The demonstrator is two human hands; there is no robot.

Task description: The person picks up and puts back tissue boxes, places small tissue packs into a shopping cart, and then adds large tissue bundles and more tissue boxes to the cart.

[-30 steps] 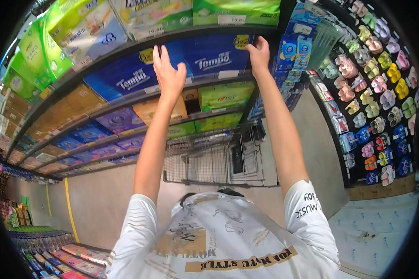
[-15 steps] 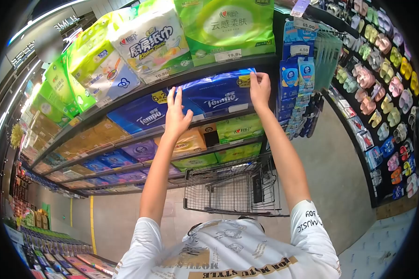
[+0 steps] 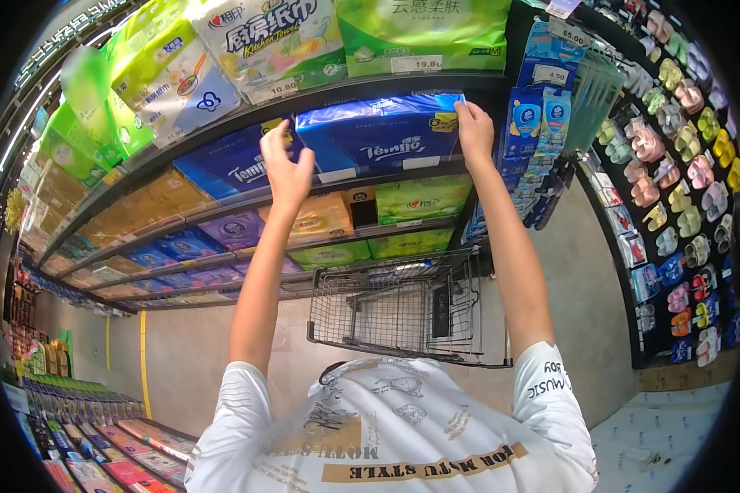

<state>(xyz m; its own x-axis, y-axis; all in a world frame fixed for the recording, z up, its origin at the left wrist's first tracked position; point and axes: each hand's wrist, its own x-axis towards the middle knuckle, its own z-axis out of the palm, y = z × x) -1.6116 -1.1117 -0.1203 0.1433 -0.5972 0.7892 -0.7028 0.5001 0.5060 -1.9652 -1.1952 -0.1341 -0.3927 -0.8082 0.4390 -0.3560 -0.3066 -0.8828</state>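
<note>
A blue Tempo tissue pack (image 3: 370, 140) sits at the front of the shelf, its shiny top wrap showing. At its right end, my right hand (image 3: 475, 135) has fingers and thumb closed around the upper corner. Just off the pack's left end is my left hand (image 3: 288, 168), thumb and fingers apart, overlapping a second blue Tempo pack (image 3: 232, 164) to the left. Price labels (image 3: 420, 162) line the shelf edge under the front pack.
Above stand green tissue packs (image 3: 419, 33) and a kitchen towel pack (image 3: 271, 37). A wire shopping cart (image 3: 386, 308) stands below my arms. Small blue packets (image 3: 538, 115) hang at the right shelf end. Beyond the aisle is a rack of slippers (image 3: 682, 181).
The Tempo pack shows more of its left end and top. My left hand has moved left and down, off its top edge; my right hand stays at its right corner. The view has shifted slightly.
</note>
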